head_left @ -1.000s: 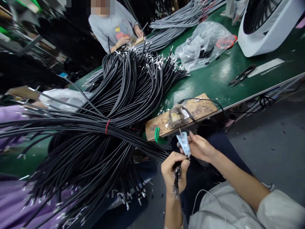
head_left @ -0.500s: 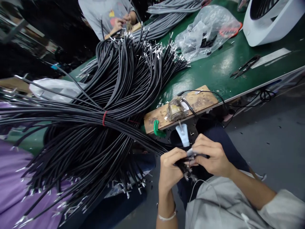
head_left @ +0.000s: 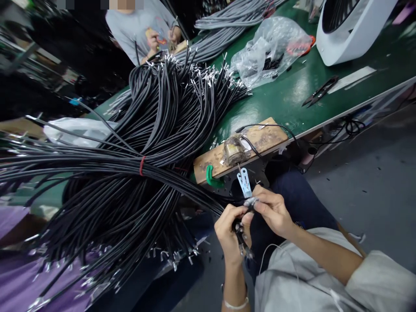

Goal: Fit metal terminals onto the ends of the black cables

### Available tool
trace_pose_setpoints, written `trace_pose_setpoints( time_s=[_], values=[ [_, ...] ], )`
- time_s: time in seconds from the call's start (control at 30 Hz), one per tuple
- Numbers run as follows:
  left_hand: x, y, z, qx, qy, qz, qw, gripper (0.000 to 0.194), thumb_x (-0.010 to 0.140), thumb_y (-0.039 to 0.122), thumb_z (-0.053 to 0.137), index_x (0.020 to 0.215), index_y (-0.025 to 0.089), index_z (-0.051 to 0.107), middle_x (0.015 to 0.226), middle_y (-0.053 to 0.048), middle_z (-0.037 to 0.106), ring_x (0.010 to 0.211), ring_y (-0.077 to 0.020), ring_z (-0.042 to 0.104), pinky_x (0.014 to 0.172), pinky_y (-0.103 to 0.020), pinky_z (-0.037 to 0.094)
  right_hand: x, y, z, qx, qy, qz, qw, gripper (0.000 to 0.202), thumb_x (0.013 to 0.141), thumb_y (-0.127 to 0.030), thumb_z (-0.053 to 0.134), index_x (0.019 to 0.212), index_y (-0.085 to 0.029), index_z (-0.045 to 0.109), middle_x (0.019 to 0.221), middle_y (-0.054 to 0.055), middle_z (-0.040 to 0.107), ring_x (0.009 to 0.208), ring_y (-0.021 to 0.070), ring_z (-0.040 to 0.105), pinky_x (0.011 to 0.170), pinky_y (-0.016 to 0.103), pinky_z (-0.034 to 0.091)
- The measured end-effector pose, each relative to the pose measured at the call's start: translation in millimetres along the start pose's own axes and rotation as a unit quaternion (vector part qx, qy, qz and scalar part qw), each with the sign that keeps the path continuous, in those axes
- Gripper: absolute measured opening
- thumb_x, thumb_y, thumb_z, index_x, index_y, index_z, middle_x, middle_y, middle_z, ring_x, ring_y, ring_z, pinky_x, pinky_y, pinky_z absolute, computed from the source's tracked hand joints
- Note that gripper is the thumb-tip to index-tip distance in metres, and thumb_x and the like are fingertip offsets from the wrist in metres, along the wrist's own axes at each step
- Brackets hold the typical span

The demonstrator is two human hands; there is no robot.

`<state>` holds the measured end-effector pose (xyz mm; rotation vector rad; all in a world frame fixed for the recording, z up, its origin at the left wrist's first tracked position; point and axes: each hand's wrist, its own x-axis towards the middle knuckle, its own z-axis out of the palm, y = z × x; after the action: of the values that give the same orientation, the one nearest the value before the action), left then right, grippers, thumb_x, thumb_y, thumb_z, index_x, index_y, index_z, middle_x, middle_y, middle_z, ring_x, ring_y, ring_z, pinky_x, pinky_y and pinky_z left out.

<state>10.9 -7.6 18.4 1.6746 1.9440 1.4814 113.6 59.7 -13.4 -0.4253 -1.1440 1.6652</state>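
Observation:
My left hand [head_left: 231, 229] is closed around the ends of several black cables [head_left: 195, 188], whose stripped tips poke out below the fingers. The fingers of my right hand [head_left: 274, 213] pinch a silvery cable end [head_left: 251, 202] beside the left thumb. Just above that end, touching or nearly touching it, is a light blue clothes peg [head_left: 244, 182]. The peg sits on the shaft of a small motor [head_left: 234, 149] wrapped in clear plastic. Under the motor lies a wooden board [head_left: 268, 134] at the table edge, with a green clamp [head_left: 211, 177] on it.
A large heap of black cables [head_left: 162, 104] covers the left of the green table [head_left: 286, 104], one bundle tied with a red band [head_left: 142, 165]. Behind are a plastic bag [head_left: 260, 52], snips [head_left: 320, 92] and a white fan-like device [head_left: 351, 34]. A co-worker [head_left: 139, 30] sits across.
My right hand has moved left and up, bringing the silvery end close to the peg. The peg has turned and shows its narrow side. The view has shifted slightly.

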Motion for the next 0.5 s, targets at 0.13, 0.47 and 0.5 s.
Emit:
trace_pose_setpoints(
  time_s=[0.13, 0.47, 0.5],
  values=[
    [1, 0, -1.6, -0.019, -0.01, 0.001, 1.0, 0.012, 0.086, 0.015, 0.059, 0.076, 0.016, 0.065, 0.062, 0.001, 0.056, 0.053, -0.0096, 0.052, 0.05, -0.021, 0.039, 2, 6, 0, 0.2, -0.008, 0.143, 0.969, 0.019, 0.08, -0.035, 0.071, 0.079, -0.018, 0.077, 0.076, 0.004, 0.059, 0.069, 0.0137, 0.056, 0.063, 0.027, 0.048],
    [4, 4, -3.6, -0.004, -0.08, -0.07, 0.994, 0.035, 0.092, 0.019, 0.052, 0.057, 0.016, 0.052, 0.053, 0.004, 0.047, 0.047, -0.0071, 0.043, 0.049, -0.021, 0.032, 17, 2, -26, 0.033, -0.083, 0.003, 0.996, 0.017, 0.079, -0.022, 0.074, 0.096, -0.019, 0.073, 0.09, 0.006, 0.066, 0.081, 0.0141, 0.061, 0.069, 0.025, 0.05],
    [4, 3, -4.6, -0.008, -0.089, -0.076, 0.993, 0.036, 0.092, 0.019, 0.052, 0.057, 0.016, 0.051, 0.052, 0.004, 0.046, 0.047, -0.007, 0.043, 0.049, -0.021, 0.032, 19, 4, -27, 0.033, -0.092, 0.0, 0.995, 0.017, 0.08, -0.023, 0.074, 0.096, -0.018, 0.073, 0.088, 0.006, 0.067, 0.081, 0.0145, 0.062, 0.07, 0.026, 0.05]
  ],
)
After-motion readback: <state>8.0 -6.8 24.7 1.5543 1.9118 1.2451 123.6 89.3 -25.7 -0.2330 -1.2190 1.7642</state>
